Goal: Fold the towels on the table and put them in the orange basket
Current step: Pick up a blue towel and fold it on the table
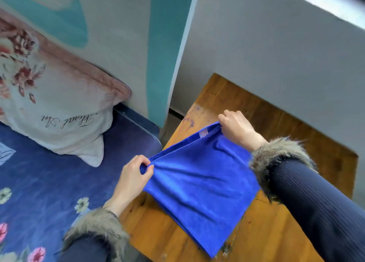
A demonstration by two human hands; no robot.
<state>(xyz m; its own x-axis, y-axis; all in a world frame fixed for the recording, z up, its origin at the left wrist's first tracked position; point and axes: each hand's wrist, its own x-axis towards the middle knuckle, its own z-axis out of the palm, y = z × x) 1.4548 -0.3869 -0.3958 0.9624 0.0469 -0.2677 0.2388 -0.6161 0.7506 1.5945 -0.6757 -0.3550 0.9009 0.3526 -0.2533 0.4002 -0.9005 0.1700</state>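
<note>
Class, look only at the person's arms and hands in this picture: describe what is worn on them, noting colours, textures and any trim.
Both arms wear dark navy ribbed knit sleeves, close-fitting, with fine lengthwise ribs. Each sleeve ends in a shaggy grey-brown fur cuff at the wrist. The left hand and right hand are bare: no gloves, and no rings or watch show.

wooden table (286, 127) | blue towel (199, 184) lower edge resting on it
</note>
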